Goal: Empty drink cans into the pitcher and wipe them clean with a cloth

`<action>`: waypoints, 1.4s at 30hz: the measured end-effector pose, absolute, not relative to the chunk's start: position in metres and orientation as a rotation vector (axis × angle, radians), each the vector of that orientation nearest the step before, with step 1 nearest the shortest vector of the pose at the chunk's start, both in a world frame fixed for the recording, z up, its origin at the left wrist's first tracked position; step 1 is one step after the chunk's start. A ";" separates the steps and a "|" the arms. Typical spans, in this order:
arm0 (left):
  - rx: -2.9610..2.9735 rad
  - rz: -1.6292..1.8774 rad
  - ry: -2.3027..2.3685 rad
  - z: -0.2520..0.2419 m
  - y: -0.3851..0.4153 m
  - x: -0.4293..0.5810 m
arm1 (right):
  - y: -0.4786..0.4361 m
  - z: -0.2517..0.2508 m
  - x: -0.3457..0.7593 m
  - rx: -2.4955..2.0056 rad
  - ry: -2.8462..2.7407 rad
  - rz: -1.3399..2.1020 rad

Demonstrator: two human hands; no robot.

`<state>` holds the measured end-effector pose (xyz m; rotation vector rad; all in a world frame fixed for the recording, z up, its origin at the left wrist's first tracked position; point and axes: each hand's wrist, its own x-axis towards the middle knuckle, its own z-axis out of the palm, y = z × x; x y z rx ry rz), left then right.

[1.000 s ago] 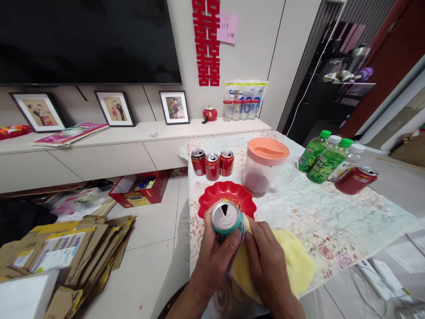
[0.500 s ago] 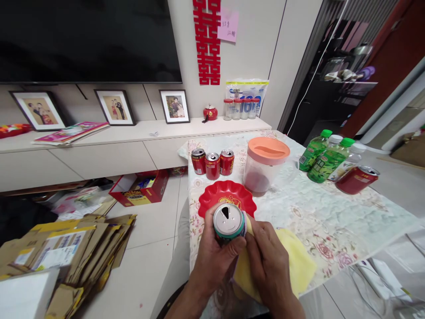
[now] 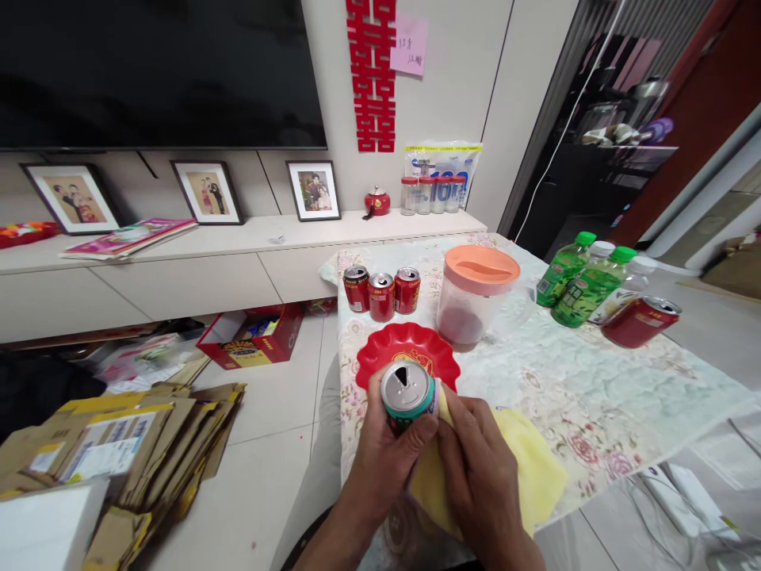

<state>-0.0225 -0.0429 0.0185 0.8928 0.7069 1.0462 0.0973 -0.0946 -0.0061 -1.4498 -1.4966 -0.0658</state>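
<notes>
My left hand [image 3: 380,452] is wrapped round an opened drink can [image 3: 407,388], its silver top with a dark mouth hole facing me and a green band below the rim. In my right hand [image 3: 479,464] is a yellow cloth [image 3: 532,460], pressed against the can's right side. Part of the cloth hangs under my hands and part spreads out to the right. Just beyond the can lies a red scalloped plate [image 3: 372,349], partly hidden by it. Farther back stand three red cans [image 3: 381,300], opened at the top.
A clear tub with an orange lid [image 3: 480,270] stands behind the plate. Several bottles [image 3: 588,289] and a large red can [image 3: 639,321] are at the table's right. Flattened cardboard [image 3: 154,444] and a red box [image 3: 253,341] lie on the floor at left.
The can has tilted slightly and its top has shifted a little to the left. Both hands keep their holds; the other things stay where they were.
</notes>
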 end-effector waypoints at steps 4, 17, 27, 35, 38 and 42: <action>0.926 1.008 0.761 0.024 -0.047 -0.024 | -0.099 -0.005 0.096 -1.367 -1.469 -0.080; 0.880 1.070 0.724 0.022 -0.032 -0.027 | -0.089 -0.009 0.105 -1.570 -1.587 -0.083; 0.949 1.034 0.713 0.023 -0.039 -0.026 | -0.098 -0.004 0.092 -1.408 -1.465 -0.059; 1.002 1.066 0.696 0.012 -0.037 -0.023 | -0.087 -0.023 0.096 -1.330 -1.414 -0.140; 1.050 1.092 0.720 0.011 -0.037 -0.023 | -0.083 -0.027 0.097 -1.337 -1.415 -0.162; 1.110 1.067 0.764 0.016 -0.037 -0.024 | -0.082 -0.029 0.096 -1.369 -1.415 -0.159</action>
